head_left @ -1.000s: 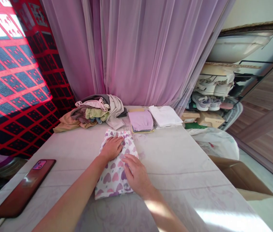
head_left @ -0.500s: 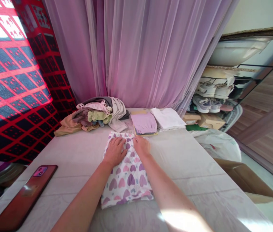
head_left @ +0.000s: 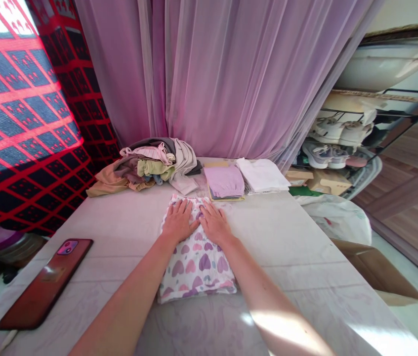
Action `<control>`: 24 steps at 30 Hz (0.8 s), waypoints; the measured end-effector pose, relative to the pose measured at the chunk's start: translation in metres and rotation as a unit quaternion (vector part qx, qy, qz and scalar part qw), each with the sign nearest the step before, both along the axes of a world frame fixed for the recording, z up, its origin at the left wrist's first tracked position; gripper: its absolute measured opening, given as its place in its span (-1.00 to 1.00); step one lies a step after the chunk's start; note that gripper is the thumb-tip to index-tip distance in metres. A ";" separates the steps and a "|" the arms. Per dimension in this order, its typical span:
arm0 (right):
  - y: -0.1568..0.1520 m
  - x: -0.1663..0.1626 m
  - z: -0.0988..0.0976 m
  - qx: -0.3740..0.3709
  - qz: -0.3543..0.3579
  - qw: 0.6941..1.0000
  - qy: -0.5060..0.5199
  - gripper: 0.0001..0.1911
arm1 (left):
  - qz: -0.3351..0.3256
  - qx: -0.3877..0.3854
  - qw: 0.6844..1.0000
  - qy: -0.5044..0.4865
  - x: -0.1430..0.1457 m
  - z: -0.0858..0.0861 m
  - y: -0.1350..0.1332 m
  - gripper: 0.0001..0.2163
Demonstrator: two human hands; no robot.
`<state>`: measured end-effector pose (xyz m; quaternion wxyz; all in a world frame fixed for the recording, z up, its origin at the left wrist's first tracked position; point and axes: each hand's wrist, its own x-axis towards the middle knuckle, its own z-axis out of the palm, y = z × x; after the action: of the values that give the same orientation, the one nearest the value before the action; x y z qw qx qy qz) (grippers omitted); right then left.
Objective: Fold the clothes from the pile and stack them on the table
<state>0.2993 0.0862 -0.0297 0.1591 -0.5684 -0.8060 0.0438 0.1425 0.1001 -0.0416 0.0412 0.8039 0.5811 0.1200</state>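
Note:
White shorts [head_left: 190,267] printed with purple and pink hearts lie flat on the table, their elastic waistband at the far end. My left hand [head_left: 180,221] rests flat on the upper left of the shorts, fingers spread. On the upper right lies my right hand [head_left: 214,223], also flat with its fingers apart. The two thumbs almost meet in the middle. Just beyond the waistband is a stack of folded clothes with a lilac piece [head_left: 225,181] on top. Beside it sits a folded white stack [head_left: 263,175].
A heap of loose clothes [head_left: 157,160] lies at the back left of the table [head_left: 286,237]. A red phone [head_left: 46,284] with a cable is at the left edge. To the right stand a shoe rack [head_left: 394,114], a plastic bag [head_left: 337,217] and a cardboard box [head_left: 375,267].
My right hand has opened from a closed grip at the waistband and now lies flat on the shorts. My left hand stays flat. The view has shifted slightly.

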 end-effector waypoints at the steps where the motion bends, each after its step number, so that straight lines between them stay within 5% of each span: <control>1: -0.001 0.000 -0.004 -0.014 -0.010 1.000 -0.006 -0.52 | -0.002 0.001 1.000 -0.007 -0.001 -0.001 0.001 -0.40; 7: -0.006 0.012 -0.008 -0.006 -0.053 0.995 0.086 -0.53 | -0.032 0.082 0.991 -0.103 -0.012 0.004 0.007 -0.55; 11: -0.049 0.034 0.005 0.046 0.032 0.980 0.190 -0.64 | -0.095 0.125 0.973 -0.171 -0.027 0.032 -0.023 -0.72; 14: -0.101 0.050 0.015 0.027 0.111 0.961 0.253 -0.72 | -0.159 0.027 0.970 -0.183 -0.040 0.053 -0.072 -0.83; 18: -0.154 0.065 0.019 -0.039 0.147 0.968 0.198 -0.81 | -0.226 -0.101 0.958 -0.143 -0.061 0.063 -0.135 -0.84; 24: -0.166 0.072 0.011 -0.119 0.105 0.985 0.071 -0.56 | -0.226 -0.105 0.968 -0.042 -0.084 0.057 -0.161 -0.78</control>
<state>0.3709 -0.0795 -0.0188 0.1415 -0.4909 -0.8371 0.1956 0.0589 -0.0611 0.0158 0.1753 0.9000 0.3910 0.0797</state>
